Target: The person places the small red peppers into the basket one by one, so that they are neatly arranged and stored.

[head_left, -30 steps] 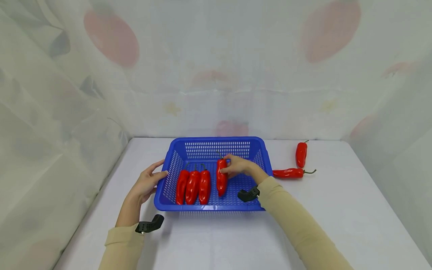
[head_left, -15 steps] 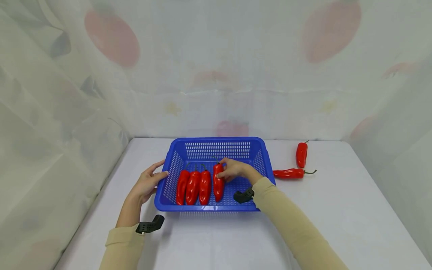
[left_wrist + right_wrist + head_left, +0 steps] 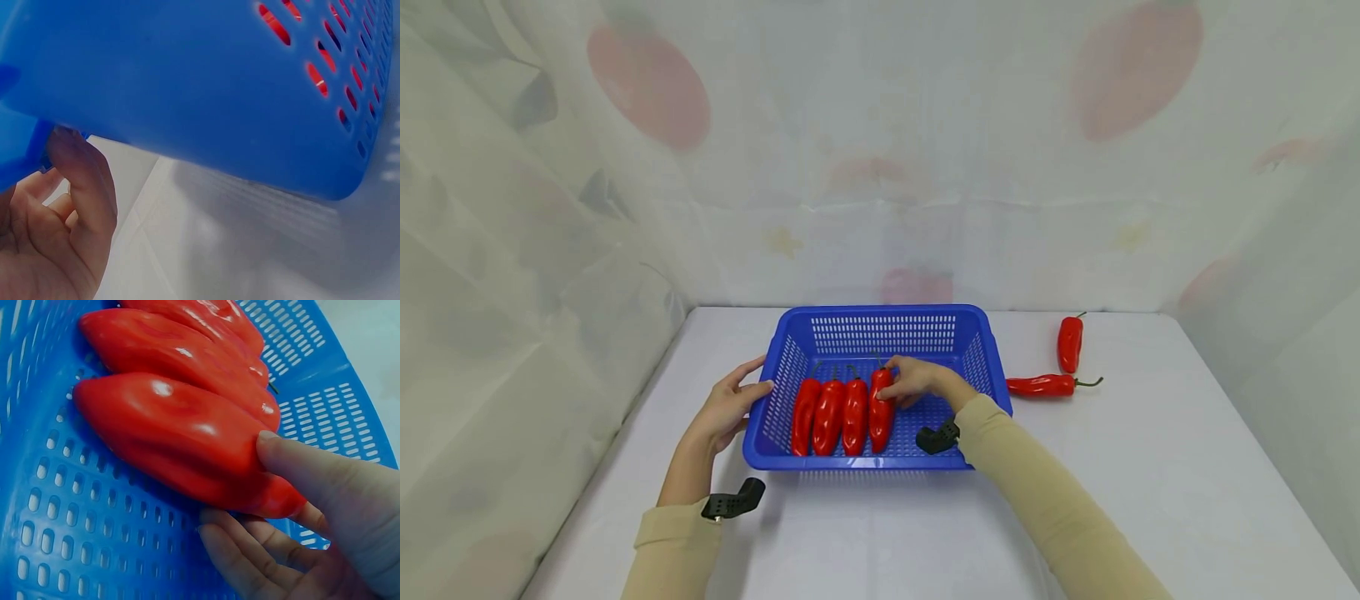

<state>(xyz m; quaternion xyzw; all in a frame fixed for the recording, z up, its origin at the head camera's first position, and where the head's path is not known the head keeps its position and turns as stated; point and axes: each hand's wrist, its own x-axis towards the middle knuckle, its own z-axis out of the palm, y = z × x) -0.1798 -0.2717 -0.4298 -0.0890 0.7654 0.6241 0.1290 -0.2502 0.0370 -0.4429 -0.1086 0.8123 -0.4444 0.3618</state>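
We see the thumb and fingers of the right hand pinching a red pepper near its stem end, inside the blue basket. Just left of it we find three more peppers lying in a row, stems toward the far wall. The left hand grips the basket's left rim, thumb on top, fingers bent beneath. Farther out, on the white table, we see one pepper lying crosswise beside the basket and another pepper behind it.
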